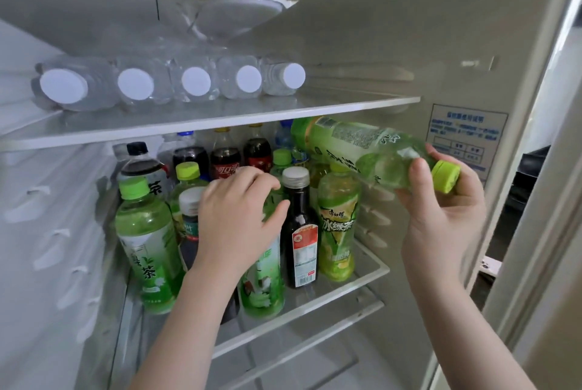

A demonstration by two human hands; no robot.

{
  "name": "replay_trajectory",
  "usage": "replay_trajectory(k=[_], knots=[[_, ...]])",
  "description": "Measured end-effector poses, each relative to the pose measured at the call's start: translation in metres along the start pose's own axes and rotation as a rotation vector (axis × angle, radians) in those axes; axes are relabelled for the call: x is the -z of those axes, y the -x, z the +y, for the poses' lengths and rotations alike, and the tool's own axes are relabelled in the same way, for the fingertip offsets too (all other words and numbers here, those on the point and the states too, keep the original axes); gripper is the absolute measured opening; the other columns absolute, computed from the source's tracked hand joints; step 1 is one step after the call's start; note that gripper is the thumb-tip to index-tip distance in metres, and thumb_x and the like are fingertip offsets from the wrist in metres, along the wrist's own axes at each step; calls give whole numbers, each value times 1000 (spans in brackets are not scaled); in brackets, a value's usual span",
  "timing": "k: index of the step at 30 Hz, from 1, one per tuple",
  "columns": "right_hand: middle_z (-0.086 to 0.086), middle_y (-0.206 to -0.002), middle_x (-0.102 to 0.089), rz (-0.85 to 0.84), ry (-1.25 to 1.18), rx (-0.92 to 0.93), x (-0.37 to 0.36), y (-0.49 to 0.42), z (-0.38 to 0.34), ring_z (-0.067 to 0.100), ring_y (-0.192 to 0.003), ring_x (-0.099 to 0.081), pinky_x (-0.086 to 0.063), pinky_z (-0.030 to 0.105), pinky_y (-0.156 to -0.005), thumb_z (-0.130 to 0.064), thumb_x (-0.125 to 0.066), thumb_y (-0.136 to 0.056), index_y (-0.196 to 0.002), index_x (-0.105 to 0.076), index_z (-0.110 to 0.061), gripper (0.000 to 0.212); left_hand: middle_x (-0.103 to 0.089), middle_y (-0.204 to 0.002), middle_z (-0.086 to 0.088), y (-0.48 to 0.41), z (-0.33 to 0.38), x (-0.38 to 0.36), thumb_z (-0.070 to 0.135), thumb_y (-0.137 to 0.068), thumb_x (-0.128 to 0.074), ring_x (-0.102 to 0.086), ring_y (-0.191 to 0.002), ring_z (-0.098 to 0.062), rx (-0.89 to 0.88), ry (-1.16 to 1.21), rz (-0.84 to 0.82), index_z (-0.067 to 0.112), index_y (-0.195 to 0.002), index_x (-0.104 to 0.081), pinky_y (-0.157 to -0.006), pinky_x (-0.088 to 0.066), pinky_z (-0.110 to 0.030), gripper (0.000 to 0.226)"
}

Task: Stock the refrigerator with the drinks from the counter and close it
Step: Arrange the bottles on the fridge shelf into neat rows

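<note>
Your left hand (239,216) is curling its fingers and thumb round the top of a clear plastic bottle with a green and white label (261,279), which is standing at the front of the white-rimmed lower shelf (371,266), under your palm. Your right hand (441,219) is gripping the neck of a pale green plastic tea bottle with a lime cap (362,150). It is holding the bottle nearly on its side, cap toward you and base pointing up and left of that hand into the open white refrigerator (409,27).

Just right of your left hand, a dark glass bottle with a silver cap (299,232) is standing upright, with a green iced-tea bottle (338,225) beside it. Left of that hand, a green-capped tea bottle (148,241) is standing. Beyond your left fingers, dark cola bottles (225,159) are standing toward the back. Above both hands, five clear water bottles with white caps (195,80) are lying on the glass upper shelf (346,103), caps facing you.
</note>
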State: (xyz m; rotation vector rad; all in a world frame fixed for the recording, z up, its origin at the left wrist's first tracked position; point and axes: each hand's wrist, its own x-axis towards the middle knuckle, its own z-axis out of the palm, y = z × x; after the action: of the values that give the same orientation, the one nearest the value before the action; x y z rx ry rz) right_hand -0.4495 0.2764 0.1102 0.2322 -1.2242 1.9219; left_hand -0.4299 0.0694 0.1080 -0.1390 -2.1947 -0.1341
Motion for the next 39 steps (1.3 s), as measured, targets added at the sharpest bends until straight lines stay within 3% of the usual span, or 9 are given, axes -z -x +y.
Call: replay_trajectory(k=[3,8,14,19,22,26,34,37,39], knots=[[7,-114,-67,7,21,-3,-13,-6,10,26,-96,-64,-51,57,-87,-21,-70,-84,-96,-60,-20,15,-64,-97,5,-3,1,3,38,-80,-68,-64,-88,-18,-3,36,-67,20,-96,-67,-62,-43,-26,24],[-9,-101,-65,-17,79,27,-32,-26,25,-5,-84,-59,-48,16,-80,-18,-70,-84,-104,-62,-10,23,-62,-101,14,-20,0,12,54,-81,-54,-59,-89,-9,43,132,-163,29,-109,-63,-58,-39,-20,39],[-1,-93,-65,-106,187,-77,-48,-53,43,11,-86,-63,-53,32,-87,-26,-72,-82,-101,-60,-19,23,-45,-137,15,-57,3,4,60,-81,-57,-48,-120,-10,61,186,-432,33,-130,-50,-90,-40,-30,56],[-17,-81,-62,-223,332,-57,-72,-75,49,7,-83,-63,-52,36,-89,-32,-73,-80,-88,-56,-31,18,-22,-157,10,-74,-4,-3,60,-76,-63,-24,-142,-11,105,193,-693,31,-145,-35,-108,-24,-28,80],[-16,-83,-61,-305,404,-15,-82,-85,55,12,-86,-62,-49,29,-89,-30,-72,-81,-92,-60,-25,16,-13,-159,10,-74,-7,-3,62,-72,-63,-18,-145,-9,125,196,-785,32,-147,-31,-112,-20,-28,88],[-6,-84,-63,-372,385,37,-90,-91,63,8,-77,-60,-40,2,-64,-25,-71,-82,-104,-65,-8,29,-11,-160,10,-74,-6,0,60,-72,-65,-17,-145,-10,136,201,-803,32,-146,-32,-115,-20,-30,86],[15,-99,-70,-415,375,-60,-107,-96,73,27,-93,-66,-53,42,-85,-25,-71,-82,-107,-65,0,36,-9,-160,12,-73,-3,3,60,-73,-65,-16,-145,-10,160,185,-826,33,-146,-32,-117,-20,-32,85],[13,-103,-69,-407,359,-94,-108,-96,74,23,-95,-65,-53,37,-88,-24,-70,-83,-111,-65,-3,36,-9,-160,13,-72,-3,4,58,-73,-66,-16,-145,-9,167,192,-838,33,-146,-33,-118,-20,-35,84],[13,-101,-69,-372,336,-78,-108,-94,75,16,-87,-64,-50,19,-81,-22,-69,-84,-110,-64,-3,33,-9,-159,13,-72,-3,5,58,-73,-67,-18,-145,-9,174,207,-832,34,-145,-34,-118,-21,-36,83]])
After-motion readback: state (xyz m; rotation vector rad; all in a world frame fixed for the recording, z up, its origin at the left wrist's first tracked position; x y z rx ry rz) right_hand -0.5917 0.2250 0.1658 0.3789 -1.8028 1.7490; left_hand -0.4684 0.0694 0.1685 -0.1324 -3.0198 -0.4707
